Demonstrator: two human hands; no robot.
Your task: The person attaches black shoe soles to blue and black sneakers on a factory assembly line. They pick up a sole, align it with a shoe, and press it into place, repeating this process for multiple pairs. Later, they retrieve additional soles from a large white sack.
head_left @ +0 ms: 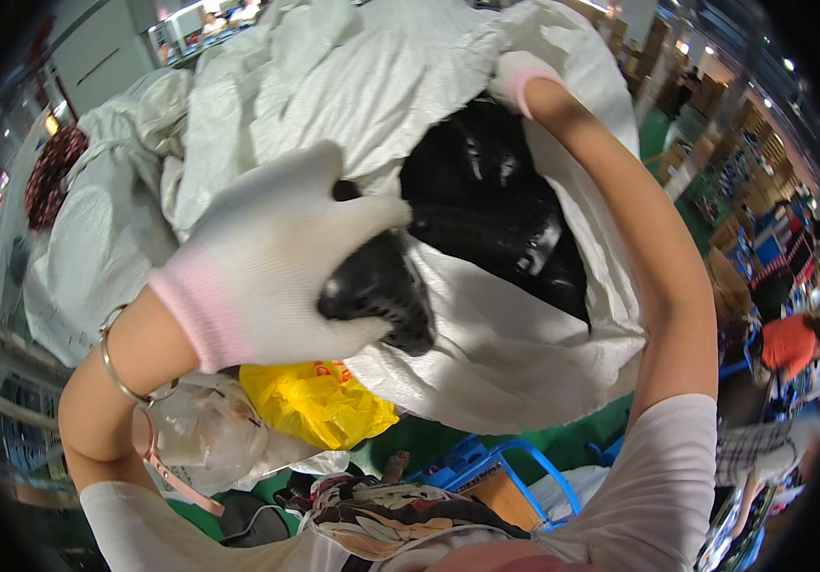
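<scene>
My left hand (286, 253), in a white knit glove with a pink cuff, is closed round a glossy black shoe-shaped piece (381, 286). Rows of small marks run along that piece's side; the glove hides much of it. In front of me a white woven sack (467, 372) gapes wide. Inside it lie several shiny black pieces (496, 210), their exact kind hard to make out. At the sack's far right rim, my right hand (522, 78), gloved the same way, grips the bunched fabric. Its fingertips are partly hidden in the folds.
More white sacks (105, 238) stand at the left. Below my left forearm are a yellow plastic bag (319, 400) and clear plastic bags (200, 429). A blue-framed stool (515, 477) is close to my lap. A person in red (789, 345) is off to the right.
</scene>
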